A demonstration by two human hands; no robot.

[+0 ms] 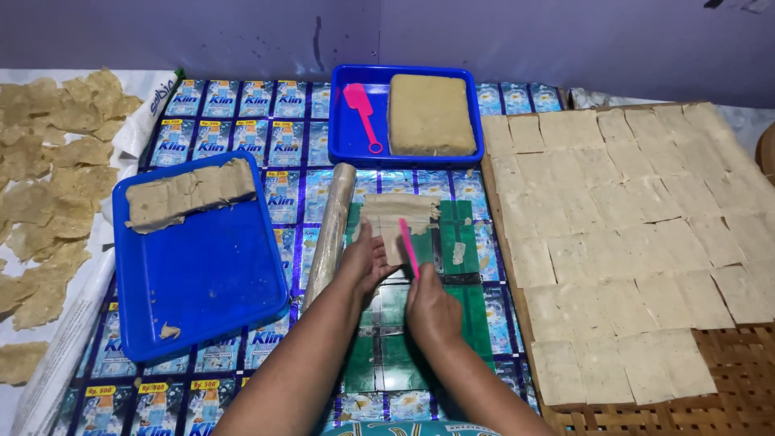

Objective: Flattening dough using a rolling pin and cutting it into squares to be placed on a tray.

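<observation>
Right hand [430, 311] gripping pink scraper [409, 247], left hand [365, 260] flat on dough sheet [397, 220], rolling pin [329, 234] alongside.

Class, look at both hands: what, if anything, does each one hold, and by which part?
The right hand grips a pink scraper by its lower end. The left hand holds nothing; it presses on the left edge of the flattened dough sheet.

We have a single view, from a head-worn camera looking steeply down and forward at close range. Taking the green mat [452, 266] as landmark, we face the purple wall [484, 40] beyond it; our forearms enter from the bottom edge, below the mat.
</observation>
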